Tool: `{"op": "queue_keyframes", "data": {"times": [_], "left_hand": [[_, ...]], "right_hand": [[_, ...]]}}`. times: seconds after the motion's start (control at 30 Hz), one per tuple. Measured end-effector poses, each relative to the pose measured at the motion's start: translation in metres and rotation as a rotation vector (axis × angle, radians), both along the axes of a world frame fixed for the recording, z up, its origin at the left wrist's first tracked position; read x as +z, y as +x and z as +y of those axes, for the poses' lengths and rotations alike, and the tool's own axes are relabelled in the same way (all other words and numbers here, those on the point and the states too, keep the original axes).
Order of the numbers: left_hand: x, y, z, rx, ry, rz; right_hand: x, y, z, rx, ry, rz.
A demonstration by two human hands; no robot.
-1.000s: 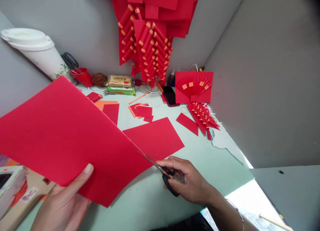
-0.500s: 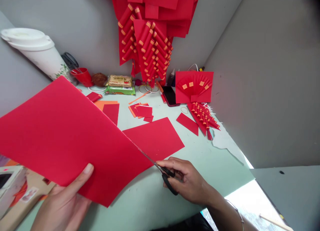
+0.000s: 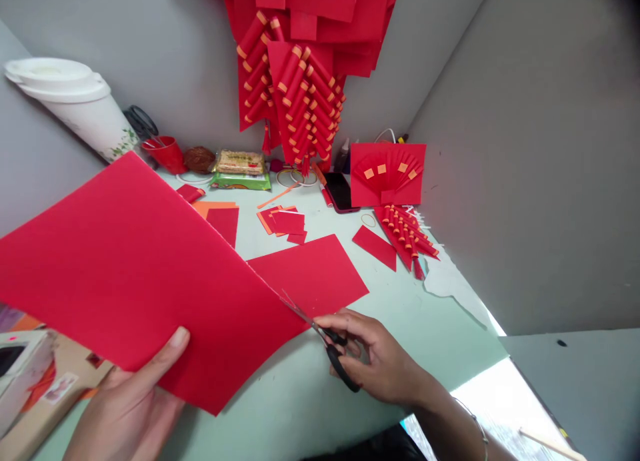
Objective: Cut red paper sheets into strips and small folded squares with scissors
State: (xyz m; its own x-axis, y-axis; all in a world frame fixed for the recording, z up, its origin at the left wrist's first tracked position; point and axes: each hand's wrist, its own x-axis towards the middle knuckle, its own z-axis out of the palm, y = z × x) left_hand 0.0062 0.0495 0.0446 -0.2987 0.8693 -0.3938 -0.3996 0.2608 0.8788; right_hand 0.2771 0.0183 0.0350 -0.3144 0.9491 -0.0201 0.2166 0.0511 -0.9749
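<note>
A large sheet of red paper point(image 3: 145, 261) is tilted above the table, pinched along its lower edge by my left hand point(image 3: 135, 398), thumb on top and fingers underneath. My right hand point(image 3: 380, 354) grips black-handled scissors point(image 3: 337, 358). Their slim blades lie at the sheet's right edge, slightly parted at the tips. Behind the blades, a second red paper piece point(image 3: 320, 271) rests flat on the table. A smaller red strip point(image 3: 375, 248) lies farther right.
Red paper firecracker decorations point(image 3: 305, 108) hang on the back wall. Along it stand a white cup point(image 3: 75, 108), a red cup point(image 3: 167, 156), snack packs point(image 3: 241, 168), a phone point(image 3: 341, 193) and a fan card point(image 3: 387, 174). A box point(image 3: 25, 361) sits at lower left.
The scissor blades have parted slightly at the tips; before, they looked closed along the paper's edge. The red sheet has shifted very little.
</note>
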Motion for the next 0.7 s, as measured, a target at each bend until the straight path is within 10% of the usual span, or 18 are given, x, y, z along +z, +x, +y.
{"op": "queue_keyframes", "data": {"times": [0.7], "left_hand": [[-0.002,0.0,0.001,0.002,-0.041,-0.03]], "right_hand": [[-0.001,0.004,0.009,0.051,0.167,-0.028]]}}
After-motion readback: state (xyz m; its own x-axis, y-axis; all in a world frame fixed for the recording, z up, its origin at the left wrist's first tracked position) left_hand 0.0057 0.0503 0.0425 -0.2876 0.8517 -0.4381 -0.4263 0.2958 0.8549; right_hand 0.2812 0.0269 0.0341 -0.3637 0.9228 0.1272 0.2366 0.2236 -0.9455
